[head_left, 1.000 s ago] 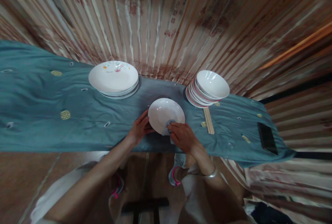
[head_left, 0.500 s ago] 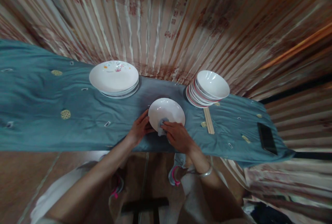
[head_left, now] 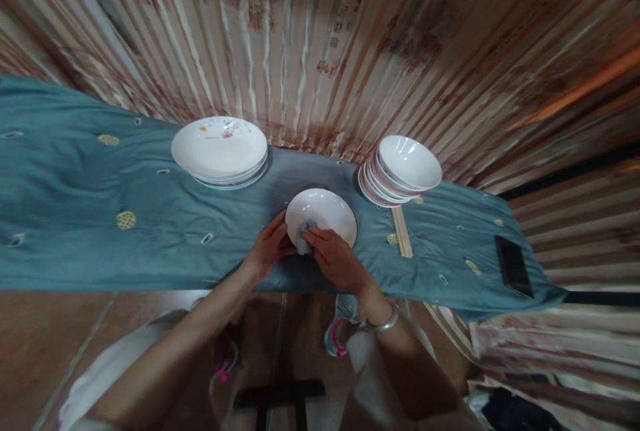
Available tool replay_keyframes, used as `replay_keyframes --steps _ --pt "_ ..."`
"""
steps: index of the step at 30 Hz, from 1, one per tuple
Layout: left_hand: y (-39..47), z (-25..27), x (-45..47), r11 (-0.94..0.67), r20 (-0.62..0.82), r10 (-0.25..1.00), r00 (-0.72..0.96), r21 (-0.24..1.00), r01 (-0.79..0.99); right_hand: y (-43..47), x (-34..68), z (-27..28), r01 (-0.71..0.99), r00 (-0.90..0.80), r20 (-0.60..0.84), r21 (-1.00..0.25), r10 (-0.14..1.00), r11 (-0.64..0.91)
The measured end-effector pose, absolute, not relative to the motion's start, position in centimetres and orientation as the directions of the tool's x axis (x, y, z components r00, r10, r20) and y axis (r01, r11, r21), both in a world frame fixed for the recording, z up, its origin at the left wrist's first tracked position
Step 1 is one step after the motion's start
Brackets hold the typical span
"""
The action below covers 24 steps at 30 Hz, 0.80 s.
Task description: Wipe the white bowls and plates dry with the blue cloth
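bowl: a shallow, glossy white bowl [head_left: 325, 214] is being steadied on the teal cloth [head_left: 100, 218].
left hand: the left hand [head_left: 270, 244] is being curled on its near rim.
right hand: the right hand [head_left: 335, 258] is being closed on a grey rag [head_left: 303, 231], seemingly pressed inside the bowl.

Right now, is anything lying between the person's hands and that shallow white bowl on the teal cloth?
Nothing visible keeps the hands off it. The left hand grips the near-left rim of the shallow white bowl directly. The right hand presses a small grey-blue cloth into the bowl, so only that cloth lies between its fingers and the surface.
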State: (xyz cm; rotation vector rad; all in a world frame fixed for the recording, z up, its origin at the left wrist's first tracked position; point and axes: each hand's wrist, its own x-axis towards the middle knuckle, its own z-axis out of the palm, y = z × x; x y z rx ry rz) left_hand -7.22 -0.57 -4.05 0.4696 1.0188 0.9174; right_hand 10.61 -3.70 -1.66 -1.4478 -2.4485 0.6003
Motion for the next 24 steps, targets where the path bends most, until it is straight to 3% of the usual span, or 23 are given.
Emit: replay_keyframes --steps 24 --pt "-0.6 -4.4 -7.3 0.557 -0.518 0.826 0.22 0.692 -0.459 -0.9 8.7 -2.1 0.795 -0.479 0.057 -0.394 0.876 0.461"
